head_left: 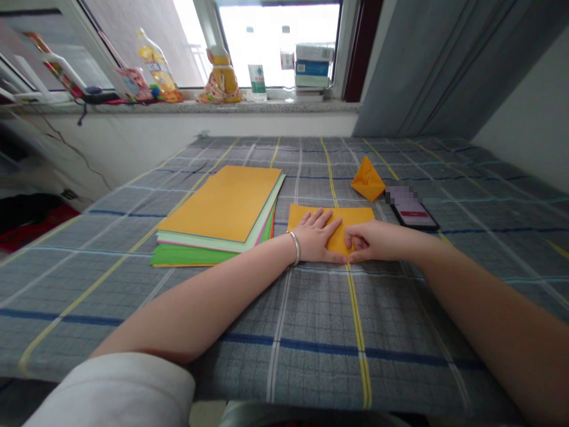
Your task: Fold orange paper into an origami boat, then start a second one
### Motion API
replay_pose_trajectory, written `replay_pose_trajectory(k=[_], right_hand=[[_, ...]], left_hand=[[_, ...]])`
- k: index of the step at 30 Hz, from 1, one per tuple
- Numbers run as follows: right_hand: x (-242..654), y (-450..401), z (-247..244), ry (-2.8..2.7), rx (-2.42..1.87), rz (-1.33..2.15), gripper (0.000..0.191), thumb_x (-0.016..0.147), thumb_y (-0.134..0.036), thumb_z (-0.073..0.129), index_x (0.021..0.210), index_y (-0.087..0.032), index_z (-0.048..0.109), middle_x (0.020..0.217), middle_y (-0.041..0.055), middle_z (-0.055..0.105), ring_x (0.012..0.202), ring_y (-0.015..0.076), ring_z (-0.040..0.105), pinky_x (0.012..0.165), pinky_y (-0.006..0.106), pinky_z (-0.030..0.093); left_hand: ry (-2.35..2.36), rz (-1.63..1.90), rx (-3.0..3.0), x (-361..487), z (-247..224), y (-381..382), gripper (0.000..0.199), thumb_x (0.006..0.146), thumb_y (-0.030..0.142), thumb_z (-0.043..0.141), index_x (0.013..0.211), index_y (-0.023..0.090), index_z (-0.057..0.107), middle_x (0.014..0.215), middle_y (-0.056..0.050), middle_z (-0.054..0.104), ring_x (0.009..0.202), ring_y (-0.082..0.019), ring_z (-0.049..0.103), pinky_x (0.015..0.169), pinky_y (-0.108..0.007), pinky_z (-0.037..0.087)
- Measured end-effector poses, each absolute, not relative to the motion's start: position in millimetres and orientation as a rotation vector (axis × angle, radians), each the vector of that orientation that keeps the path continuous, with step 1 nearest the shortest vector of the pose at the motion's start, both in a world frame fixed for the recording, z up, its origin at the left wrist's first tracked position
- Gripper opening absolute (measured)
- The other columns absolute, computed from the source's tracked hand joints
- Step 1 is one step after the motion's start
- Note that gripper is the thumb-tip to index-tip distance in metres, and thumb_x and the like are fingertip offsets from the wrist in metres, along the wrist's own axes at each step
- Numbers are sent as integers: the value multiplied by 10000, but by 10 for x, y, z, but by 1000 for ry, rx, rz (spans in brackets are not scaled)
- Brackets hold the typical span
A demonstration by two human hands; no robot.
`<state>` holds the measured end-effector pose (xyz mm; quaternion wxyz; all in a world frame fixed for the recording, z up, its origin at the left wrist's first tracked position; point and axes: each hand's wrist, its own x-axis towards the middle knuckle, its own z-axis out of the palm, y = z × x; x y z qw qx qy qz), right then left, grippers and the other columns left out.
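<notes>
A sheet of orange paper (311, 212), seemingly folded, lies flat on the cloth in front of me. My left hand (317, 237) rests on it with palm down and fingers spread, holding nothing; a silver bangle circles that wrist. On the paper's right part is my right hand (362, 240), its fingers curled in and its thumb at the near edge beside my left thumb. Nothing shows inside the curled fingers. Behind the paper to the right stands a folded orange paper shape (368, 179), apart from both hands.
A stack of coloured paper (217, 204) with orange on top lies to the left. A phone (413, 209) lies close behind my right forearm. Grey checked cloth (311, 344) covers the table. Bottles, boxes and other items line the windowsill (178, 107) at the back.
</notes>
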<state>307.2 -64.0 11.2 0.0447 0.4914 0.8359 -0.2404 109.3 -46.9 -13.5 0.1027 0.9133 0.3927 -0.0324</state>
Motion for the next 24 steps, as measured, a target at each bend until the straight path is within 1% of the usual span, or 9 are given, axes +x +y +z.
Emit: replay_pose_trajectory(k=[4, 8, 11, 14, 17, 20, 24], right_hand=[[3096, -597, 58, 2512, 1549, -717, 263, 688, -427, 713, 770, -232, 557, 676, -31, 603, 575, 135, 505, 503, 271, 309], [3107, -613, 81, 2476, 1576, -654, 294, 677, -465, 716, 762, -239, 549, 676, -31, 605, 576, 145, 508, 501, 288, 310], [3119, -638, 121, 2417, 1612, -604, 309, 662, -469, 728, 767, -240, 549, 688, -24, 613, 598, 156, 526, 507, 297, 313], [3144, -643, 138, 2366, 1651, -559, 334, 640, -479, 742, 761, -243, 540, 695, -18, 621, 617, 166, 546, 513, 298, 314], [3173, -637, 148, 2334, 1666, -543, 338, 630, -485, 743, 746, -246, 535, 706, -10, 636, 617, 169, 551, 508, 296, 312], [3199, -641, 175, 2283, 1690, -532, 330, 622, -459, 753, 732, -246, 525, 704, -3, 641, 611, 174, 546, 501, 299, 313], [3245, -661, 204, 2217, 1731, -517, 323, 624, -406, 761, 734, -248, 502, 719, -2, 641, 650, 190, 565, 510, 307, 324]], left_hand=[[1225, -172, 2668, 1002, -100, -448, 1108, 725, 815, 510, 1547, 151, 176, 1614, -183, 81, 1488, -390, 42, 1192, -525, 121], [1210, -236, 2692, 926, -59, -432, 1078, 755, 743, 559, 1553, 141, 154, 1608, -208, 71, 1487, -389, 57, 1191, -529, 120], [1139, -288, 2722, 869, -21, -422, 1045, 770, 715, 566, 1553, 155, 159, 1606, -206, 74, 1485, -395, 67, 1182, -563, 116], [1093, -324, 2740, 806, 8, -410, 1033, 766, 731, 546, 1553, 179, 168, 1606, -195, 91, 1481, -406, 81, 1164, -609, 107], [1111, -340, 2741, 741, 26, -392, 1041, 746, 738, 557, 1551, 195, 182, 1605, -193, 105, 1478, -412, 98, 1158, -628, 84], [1163, -396, 2724, 662, 47, -356, 1061, 723, 716, 589, 1553, 202, 174, 1607, -191, 101, 1481, -404, 95, 1161, -622, 85], [1228, -501, 2679, 518, 96, -268, 1162, 638, 701, 668, 1556, 206, 158, 1611, -190, 68, 1485, -403, 58, 1170, -602, 78]])
